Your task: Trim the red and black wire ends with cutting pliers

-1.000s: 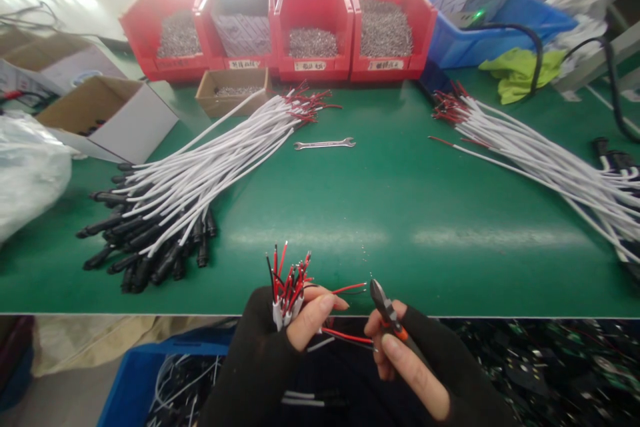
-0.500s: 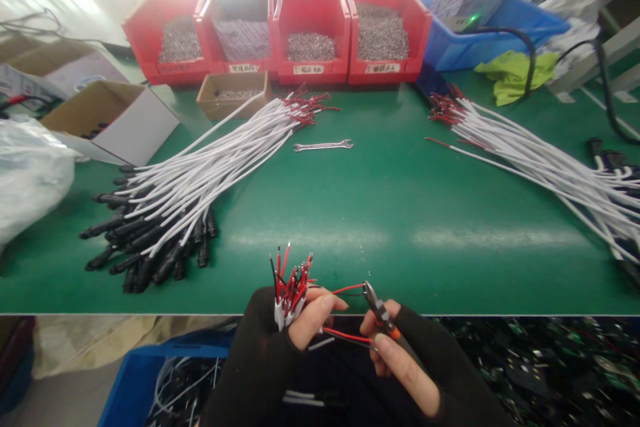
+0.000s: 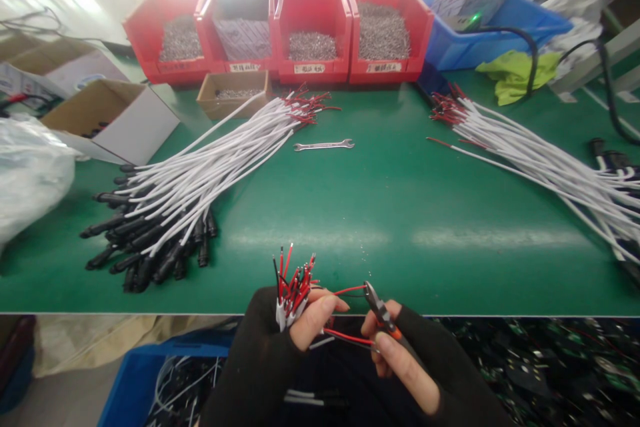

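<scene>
My left hand is closed round a bundle of white cables, whose red and black wire ends stand up above the thumb. One red wire stretches from that hand rightward to the jaws of a pair of cutting pliers. My right hand grips the pliers by their dark and orange handles. Lower down, a red and black wire pair runs between the two hands, its right end by my right thumb. Dark sleeves cover both wrists and part of the hands.
White cables with black connectors lie at left, another cable bundle at right. A wrench rests between them. Red bins of small metal parts line the back. Below the table edge are a blue crate and circuit boards.
Almost nothing differs. The hands, the pliers and the wires hold nearly the same place, with only a tiny shift of the view.
</scene>
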{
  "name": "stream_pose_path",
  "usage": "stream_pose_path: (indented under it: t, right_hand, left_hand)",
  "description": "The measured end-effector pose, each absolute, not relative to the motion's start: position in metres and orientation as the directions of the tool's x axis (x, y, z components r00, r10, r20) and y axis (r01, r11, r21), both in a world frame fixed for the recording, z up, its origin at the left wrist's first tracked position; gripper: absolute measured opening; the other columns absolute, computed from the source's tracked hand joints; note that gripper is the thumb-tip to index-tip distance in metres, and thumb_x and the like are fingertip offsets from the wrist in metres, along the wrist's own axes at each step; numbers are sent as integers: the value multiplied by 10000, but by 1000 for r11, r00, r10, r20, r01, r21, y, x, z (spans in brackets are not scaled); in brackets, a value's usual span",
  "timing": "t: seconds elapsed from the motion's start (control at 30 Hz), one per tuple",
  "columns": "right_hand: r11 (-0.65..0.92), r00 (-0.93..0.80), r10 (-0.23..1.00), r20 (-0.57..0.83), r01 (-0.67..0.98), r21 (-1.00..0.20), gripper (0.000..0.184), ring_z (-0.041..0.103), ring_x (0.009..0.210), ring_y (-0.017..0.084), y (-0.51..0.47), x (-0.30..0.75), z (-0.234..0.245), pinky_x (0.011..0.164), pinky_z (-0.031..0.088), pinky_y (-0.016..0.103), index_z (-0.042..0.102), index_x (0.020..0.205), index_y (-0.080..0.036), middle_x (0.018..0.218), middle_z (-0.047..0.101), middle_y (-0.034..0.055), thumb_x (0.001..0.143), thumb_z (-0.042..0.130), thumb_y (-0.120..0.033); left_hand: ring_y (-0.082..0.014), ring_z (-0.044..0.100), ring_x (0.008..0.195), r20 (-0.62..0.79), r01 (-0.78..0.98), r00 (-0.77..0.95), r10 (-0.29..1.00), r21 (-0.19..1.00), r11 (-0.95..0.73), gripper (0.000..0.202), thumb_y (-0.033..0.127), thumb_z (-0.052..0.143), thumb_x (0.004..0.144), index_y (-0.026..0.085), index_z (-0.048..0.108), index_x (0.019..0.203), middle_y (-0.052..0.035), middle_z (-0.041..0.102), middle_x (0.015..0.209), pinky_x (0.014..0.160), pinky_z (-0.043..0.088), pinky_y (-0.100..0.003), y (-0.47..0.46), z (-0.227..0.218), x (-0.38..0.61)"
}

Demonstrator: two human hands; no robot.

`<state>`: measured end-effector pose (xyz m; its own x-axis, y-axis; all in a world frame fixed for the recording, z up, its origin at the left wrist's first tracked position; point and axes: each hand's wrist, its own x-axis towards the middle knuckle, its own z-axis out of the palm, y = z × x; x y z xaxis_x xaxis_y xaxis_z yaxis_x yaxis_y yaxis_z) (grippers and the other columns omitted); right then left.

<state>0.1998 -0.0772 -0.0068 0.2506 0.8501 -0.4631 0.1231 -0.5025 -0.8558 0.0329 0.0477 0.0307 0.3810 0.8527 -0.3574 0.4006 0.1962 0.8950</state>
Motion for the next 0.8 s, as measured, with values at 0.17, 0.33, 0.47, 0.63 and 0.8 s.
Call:
stream_pose_path:
  t: [0.17,0.33,0.47,0.63,0.8]
  right_hand:
    - [-499,263,851,-455,129,-857,334,669,633,227,-78,200,-8,640,547,340,662,1015,-244,725,682,22,956,582,-563]
    - [-491,268,857,-441,164,-855,327,666,652,222,-75,201,-4,644,542,329,686,1009,-239,739,690,25,964,574,-542]
    - [-482,264,863,-431,177,-858,310,663,668,224,-73,201,0,655,536,328,688,988,-241,740,688,25,964,573,-527]
    - [-488,263,858,-441,149,-860,324,655,620,210,-71,198,3,630,534,319,680,955,-239,706,672,15,975,554,-537]
    - [-501,256,850,-461,121,-857,312,670,627,213,-70,198,5,639,543,320,672,957,-239,718,675,12,972,569,-533]
  left_hand:
    - [-172,723,668,-362,385,383,850,899,209,204,306,686,866,307,844,737,28,784,702,642,549,-232,48,31,33]
    - [-176,726,682,-376,402,389,841,890,212,208,318,685,868,308,842,731,27,781,701,661,552,-243,47,29,31]
    - [-168,721,658,-369,419,385,846,886,196,203,321,687,868,318,843,738,38,784,707,742,576,-265,47,28,32]
    - [-176,736,689,-364,413,372,854,889,199,206,325,688,865,317,841,727,33,786,710,721,574,-258,47,29,33]
    - [-177,732,667,-381,428,367,849,879,210,205,334,688,866,316,842,731,32,787,702,711,577,-262,47,28,33]
